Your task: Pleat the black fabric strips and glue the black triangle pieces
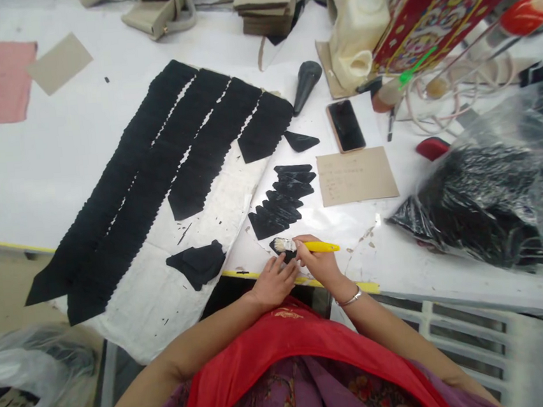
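Observation:
In my right hand [320,266] is a paintbrush with a yellow handle [321,247], its pale bristles pointing left. The bristles rest on a small black piece [288,257] at the table's front edge. My left hand [272,284] lies beside it with fingers stretched out, the tips at the piece's lower edge. Just beyond the brush, several shiny black pieces [283,196] overlap in a slanting row. To the left, a loose pile of black pieces [198,263] sits on a white sheet [154,304]. Long overlapping rows of matte black pieces [121,192] cover much of that sheet.
A phone [346,124] and a brown card [358,176] lie beyond the brush. A black cone-shaped tool [307,85] and a plastic jug [363,34] stand farther back. Right is a clear plastic bag [495,188] of black material; bottom left, another plastic bag [53,378].

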Tool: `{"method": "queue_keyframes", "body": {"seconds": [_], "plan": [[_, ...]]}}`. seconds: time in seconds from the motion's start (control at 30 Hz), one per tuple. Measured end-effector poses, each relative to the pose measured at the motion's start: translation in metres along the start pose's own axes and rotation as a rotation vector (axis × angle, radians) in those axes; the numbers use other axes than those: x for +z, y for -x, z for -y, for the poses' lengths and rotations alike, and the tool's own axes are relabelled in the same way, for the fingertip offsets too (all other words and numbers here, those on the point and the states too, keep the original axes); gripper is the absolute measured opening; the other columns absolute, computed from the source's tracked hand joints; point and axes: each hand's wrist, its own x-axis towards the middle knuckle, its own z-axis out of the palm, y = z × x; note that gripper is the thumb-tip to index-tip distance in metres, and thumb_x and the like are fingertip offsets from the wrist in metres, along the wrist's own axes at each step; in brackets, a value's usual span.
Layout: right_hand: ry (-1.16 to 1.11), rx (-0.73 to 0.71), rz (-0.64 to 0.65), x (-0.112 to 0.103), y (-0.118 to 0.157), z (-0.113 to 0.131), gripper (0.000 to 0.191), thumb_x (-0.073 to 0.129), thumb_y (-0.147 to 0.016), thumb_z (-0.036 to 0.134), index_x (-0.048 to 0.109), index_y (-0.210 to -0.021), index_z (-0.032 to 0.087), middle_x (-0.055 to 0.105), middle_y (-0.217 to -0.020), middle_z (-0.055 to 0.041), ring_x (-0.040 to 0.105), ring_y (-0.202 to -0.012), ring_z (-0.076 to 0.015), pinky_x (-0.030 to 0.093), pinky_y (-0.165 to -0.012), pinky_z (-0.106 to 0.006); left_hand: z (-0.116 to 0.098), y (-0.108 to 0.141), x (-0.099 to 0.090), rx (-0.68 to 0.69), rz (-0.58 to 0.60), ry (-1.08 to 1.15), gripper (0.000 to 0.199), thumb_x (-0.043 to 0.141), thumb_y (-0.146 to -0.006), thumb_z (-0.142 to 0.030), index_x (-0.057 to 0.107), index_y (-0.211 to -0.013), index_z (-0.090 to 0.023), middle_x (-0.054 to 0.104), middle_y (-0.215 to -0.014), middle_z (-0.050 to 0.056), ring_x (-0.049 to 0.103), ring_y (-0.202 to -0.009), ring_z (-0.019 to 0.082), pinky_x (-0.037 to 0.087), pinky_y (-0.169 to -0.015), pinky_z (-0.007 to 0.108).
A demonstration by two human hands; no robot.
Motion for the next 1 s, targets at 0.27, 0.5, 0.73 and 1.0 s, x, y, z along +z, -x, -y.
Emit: {"method": "queue_keyframes", "body": {"seconds": [0.27,0.5,0.73,1.0], "plan": [[0.315,-0.182,0.020,0.002,0.000,-0.002,0.022,0.046,-0.084,0.030,0.064,-0.088,0.019,0.069,-0.083,-0.0027,0.065,-0.073,-0.0153,0.049,-0.072,-0.025,0.011,-0.003,0.001,0.004,-0.002,0.083,0.042,0.031,-0.091,-0.025,0.044,-0.126,-0.007,0.046,-0.133,0.015,0.036,-0.127,0.024,0.028,-0.104,0.039],[0.322,-0.270,0.049,0.012,-0.001,0.007,0.024,0.044,-0.085,0.030,0.064,-0.091,0.018,0.070,-0.088,-0.0040,0.065,-0.077,-0.0148,0.050,-0.074,-0.023,0.011,0.000,-0.010,-0.047,0.023,-0.004,0.038,0.040,-0.088,-0.027,0.051,-0.122,-0.014,0.048,-0.129,0.015,0.039,-0.122,0.030,0.029,-0.099,0.046],[0.412,-0.204,-0.020,-0.008,0.007,-0.016,0.023,0.045,-0.085,0.030,0.064,-0.089,0.019,0.069,-0.080,-0.0022,0.065,-0.071,-0.0144,0.049,-0.070,-0.023,0.009,0.002,-0.013,-0.106,0.060,-0.033,0.042,0.037,-0.089,-0.031,0.045,-0.129,-0.019,0.044,-0.135,0.012,0.037,-0.123,0.030,0.034,-0.091,0.043],[0.477,-0.139,-0.152,-0.045,0.030,-0.012,0.023,0.046,-0.085,0.031,0.065,-0.088,0.018,0.069,-0.080,-0.0032,0.065,-0.072,-0.0150,0.049,-0.069,-0.024,0.012,0.001,-0.015,-0.087,0.052,-0.036,0.042,0.038,-0.089,-0.033,0.047,-0.127,-0.019,0.045,-0.134,0.012,0.039,-0.122,0.030,0.034,-0.090,0.042]]}}
